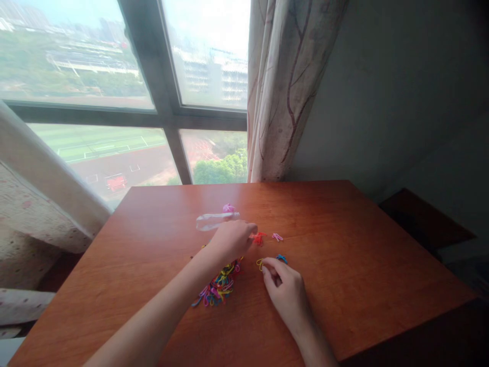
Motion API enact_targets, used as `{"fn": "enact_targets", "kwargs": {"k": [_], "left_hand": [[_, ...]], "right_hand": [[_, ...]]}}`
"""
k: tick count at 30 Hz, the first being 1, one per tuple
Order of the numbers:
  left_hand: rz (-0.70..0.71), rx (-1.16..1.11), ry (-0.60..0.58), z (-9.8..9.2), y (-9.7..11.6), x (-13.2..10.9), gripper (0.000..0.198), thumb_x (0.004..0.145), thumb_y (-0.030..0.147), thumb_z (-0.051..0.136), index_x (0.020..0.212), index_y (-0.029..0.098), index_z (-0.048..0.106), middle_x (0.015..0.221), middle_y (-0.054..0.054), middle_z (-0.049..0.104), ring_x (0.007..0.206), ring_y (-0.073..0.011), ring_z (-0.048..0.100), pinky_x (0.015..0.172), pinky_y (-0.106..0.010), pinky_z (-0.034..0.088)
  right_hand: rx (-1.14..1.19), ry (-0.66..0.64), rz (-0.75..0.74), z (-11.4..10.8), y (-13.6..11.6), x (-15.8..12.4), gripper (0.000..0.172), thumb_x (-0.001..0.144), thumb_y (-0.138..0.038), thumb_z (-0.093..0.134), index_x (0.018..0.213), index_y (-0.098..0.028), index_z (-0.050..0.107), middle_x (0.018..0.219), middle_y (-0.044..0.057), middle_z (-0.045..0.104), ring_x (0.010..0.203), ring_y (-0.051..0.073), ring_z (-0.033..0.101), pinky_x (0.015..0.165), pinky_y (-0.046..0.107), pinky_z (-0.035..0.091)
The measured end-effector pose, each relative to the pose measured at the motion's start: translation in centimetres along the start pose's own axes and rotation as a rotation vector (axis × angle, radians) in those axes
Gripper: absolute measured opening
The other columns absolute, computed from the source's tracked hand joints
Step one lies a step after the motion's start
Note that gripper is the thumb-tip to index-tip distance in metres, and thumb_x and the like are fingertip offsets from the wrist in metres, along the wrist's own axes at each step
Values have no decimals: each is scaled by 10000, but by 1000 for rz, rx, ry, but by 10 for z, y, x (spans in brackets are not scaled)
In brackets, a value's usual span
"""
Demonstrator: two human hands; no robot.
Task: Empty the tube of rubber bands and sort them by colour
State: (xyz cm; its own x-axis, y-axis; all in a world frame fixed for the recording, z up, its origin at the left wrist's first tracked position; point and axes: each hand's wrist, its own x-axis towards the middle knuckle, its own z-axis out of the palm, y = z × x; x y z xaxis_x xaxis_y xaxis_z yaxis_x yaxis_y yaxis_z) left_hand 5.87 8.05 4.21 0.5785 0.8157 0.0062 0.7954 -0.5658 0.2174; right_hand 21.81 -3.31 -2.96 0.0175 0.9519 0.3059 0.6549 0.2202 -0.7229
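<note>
My left hand [237, 235] reaches across a mixed heap of colourful elastic hair ties [221, 285]. Its fingers are closed at a small bunch of red hair ties [260, 238]; whatever lies between the fingertips is hidden. Lower and to the right, my right hand [284, 280] pinches a yellow hair tie [260, 264] between thumb and forefinger. Just beyond its knuckles sit some blue hair ties [281, 258], partly covered by the hand. A few pink hair ties [277, 237] lie to the right of the red ones. My left forearm covers part of the mixed heap.
A clear plastic bag [214, 220] lies behind my left hand, with a purple-pink bundle [228, 208] at its far side. The brown wooden table [362, 265] ends at a window [168, 117] with curtains [282, 92]. A dark wall [374, 92] rises at right.
</note>
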Motion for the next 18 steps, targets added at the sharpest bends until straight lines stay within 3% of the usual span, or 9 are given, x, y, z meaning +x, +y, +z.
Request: {"fn": "enact_targets", "kwargs": {"k": [4,10,18], "left_hand": [[-21,2,33,-9,-3,-20,163,855,221,562,957,217,690,834,-56,739,732,-225,690,621,-277,464],[-86,-11,79,-18,-5,-71,151,891,230,519,913,236,669,834,-26,725,685,-192,675,575,-254,417],[-171,-95,238,11,-18,-144,193,920,239,463,930,254,655,848,5,736,681,-163,701,567,-224,446]], "right_hand": [[-22,5,14,0,1,0,208,922,-248,500,969,-211,700,829,50,732,685,181,678,606,246,519],[-26,15,35,1,2,-2,190,925,-246,504,944,-212,690,801,40,718,668,173,666,612,242,500],[-94,-78,-36,7,-15,-9,175,909,-175,516,941,-202,687,743,13,695,650,163,648,626,246,447]]}}
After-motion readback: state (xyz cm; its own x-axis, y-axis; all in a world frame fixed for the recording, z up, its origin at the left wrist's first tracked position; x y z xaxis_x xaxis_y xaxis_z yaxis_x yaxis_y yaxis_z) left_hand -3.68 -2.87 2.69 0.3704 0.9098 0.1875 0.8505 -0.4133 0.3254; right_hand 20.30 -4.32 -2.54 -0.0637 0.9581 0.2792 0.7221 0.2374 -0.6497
